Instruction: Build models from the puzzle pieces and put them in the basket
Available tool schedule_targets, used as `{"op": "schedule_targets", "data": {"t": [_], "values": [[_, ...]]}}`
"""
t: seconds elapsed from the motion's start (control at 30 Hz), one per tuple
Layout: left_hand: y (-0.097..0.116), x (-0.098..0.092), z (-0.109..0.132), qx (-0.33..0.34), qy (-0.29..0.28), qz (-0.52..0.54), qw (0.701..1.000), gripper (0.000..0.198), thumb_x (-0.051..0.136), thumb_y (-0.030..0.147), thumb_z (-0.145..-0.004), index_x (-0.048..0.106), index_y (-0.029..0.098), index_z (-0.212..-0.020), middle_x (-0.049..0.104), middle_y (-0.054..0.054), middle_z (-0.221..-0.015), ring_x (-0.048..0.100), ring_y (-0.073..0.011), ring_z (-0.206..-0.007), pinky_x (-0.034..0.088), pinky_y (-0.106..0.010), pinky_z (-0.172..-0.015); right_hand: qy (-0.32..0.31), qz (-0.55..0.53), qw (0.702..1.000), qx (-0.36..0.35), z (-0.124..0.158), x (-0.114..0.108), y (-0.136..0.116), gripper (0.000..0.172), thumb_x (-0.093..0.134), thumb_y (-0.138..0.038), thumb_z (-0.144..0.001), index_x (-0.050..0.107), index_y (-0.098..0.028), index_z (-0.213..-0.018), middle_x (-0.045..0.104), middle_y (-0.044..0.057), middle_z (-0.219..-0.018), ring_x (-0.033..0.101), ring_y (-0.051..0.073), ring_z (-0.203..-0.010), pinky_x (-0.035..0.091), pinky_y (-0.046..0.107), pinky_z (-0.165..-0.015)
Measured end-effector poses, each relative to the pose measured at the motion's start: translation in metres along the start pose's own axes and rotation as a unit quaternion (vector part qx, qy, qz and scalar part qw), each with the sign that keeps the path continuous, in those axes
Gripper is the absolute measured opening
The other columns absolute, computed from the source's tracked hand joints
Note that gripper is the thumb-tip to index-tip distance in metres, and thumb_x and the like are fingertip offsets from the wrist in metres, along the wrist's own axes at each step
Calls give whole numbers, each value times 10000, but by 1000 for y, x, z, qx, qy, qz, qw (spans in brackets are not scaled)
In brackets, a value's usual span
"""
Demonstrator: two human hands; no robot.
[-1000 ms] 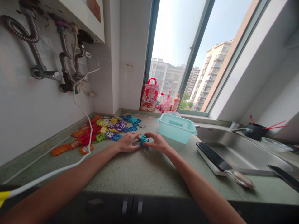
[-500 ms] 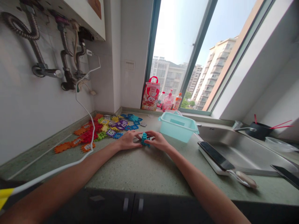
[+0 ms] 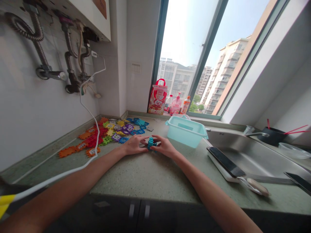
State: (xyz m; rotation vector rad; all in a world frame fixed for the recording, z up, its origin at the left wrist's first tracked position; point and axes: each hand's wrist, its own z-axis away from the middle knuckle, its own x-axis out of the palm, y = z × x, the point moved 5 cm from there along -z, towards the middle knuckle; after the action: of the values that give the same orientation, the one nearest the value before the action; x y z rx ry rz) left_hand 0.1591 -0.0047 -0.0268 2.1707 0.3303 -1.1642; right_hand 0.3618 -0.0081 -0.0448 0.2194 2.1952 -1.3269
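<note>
Both my hands meet over the green countertop (image 3: 145,174) and pinch a small stack of blue toothed plastic tiles (image 3: 151,142) that stands on edge. My left hand (image 3: 133,145) grips it from the left with curled fingers. My right hand (image 3: 164,146) closes on it from the right. A heap of loose tiles (image 3: 107,134) in orange, red, yellow, purple, green and blue lies to the left, just beyond my left hand.
A pale turquoise plastic tub (image 3: 186,130) stands right behind my right hand. A phone on a white board (image 3: 224,161) lies at the steel sink's (image 3: 252,155) edge. A white cable (image 3: 84,163) trails across the counter at left. Bottles and a red bag (image 3: 157,100) stand on the windowsill.
The blue tile stack has been turned more upright between my fingers. Both hands stay in the same spot on the counter.
</note>
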Motion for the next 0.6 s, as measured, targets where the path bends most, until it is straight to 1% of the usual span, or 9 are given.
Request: {"op": "schedule_targets", "data": {"t": [0.1,0.2,0.27,0.33,0.43,0.5,0.53,0.6], "values": [[-2,1,0,3,2,12,1000,800,832,450,-810,540,237,-1525,803,-52,-1159,717,-270,-1192,460,-410,-1128,10,24,1000,-3,0,-2,-1,723,854,-374,-777,605,-239,-1441,771,87,-1206,726,251,-1083,570,392,-918],[0,1,-1,7,3,15,1000,799,836,442,-805,544,234,-1519,771,-69,-1253,729,-262,-1169,489,-388,-1099,4,30,1000,-9,0,-1,0,683,847,-385,-788,632,-242,-1421,770,85,-1206,727,255,-1077,570,378,-901],[2,1,-1,8,1,11,1000,805,837,436,-805,539,222,-1521,778,-72,-1233,732,-261,-1160,494,-384,-1089,-8,28,1000,-12,0,0,1,664,831,-400,-806,637,-241,-1421,768,86,-1205,729,252,-1052,569,365,-876],[5,0,-1,7,-1,3,1000,821,839,445,-800,532,216,-1526,796,-65,-1177,730,-263,-1156,496,-383,-1080,-14,32,999,-14,0,1,1,681,829,-418,-806,630,-241,-1432,763,87,-1212,729,245,-1025,564,366,-880],[9,-6,1,3,3,-29,1000,850,836,496,-785,528,226,-1530,807,-47,-1131,705,-278,-1190,459,-414,-1111,-13,30,999,-3,1,-3,1,799,866,-466,-761,589,-240,-1476,746,98,-1255,720,250,-1042,558,381,-906],[11,-13,2,-3,19,-56,998,768,781,505,-828,554,232,-1509,815,-34,-1084,685,-287,-1206,427,-443,-1135,-4,8,1000,7,0,-8,1,840,857,-521,-763,560,-249,-1500,732,106,-1291,707,264,-1104,549,399,-944],[11,-19,3,-10,35,-67,997,678,724,494,-873,583,235,-1483,817,-31,-1065,680,-287,-1202,422,-449,-1135,7,-11,1000,15,-1,-12,2,815,818,-561,-795,556,-249,-1501,730,109,-1295,699,271,-1137,541,411,-967],[8,-31,3,-39,83,-82,992,485,584,453,-961,665,243,-1390,812,-34,-1059,686,-274,-1154,443,-438,-1106,42,-58,996,46,-3,-20,7,732,674,-647,-884,568,-232,-1478,735,121,-1281,689,283,-1181,532,432,-990]]}}
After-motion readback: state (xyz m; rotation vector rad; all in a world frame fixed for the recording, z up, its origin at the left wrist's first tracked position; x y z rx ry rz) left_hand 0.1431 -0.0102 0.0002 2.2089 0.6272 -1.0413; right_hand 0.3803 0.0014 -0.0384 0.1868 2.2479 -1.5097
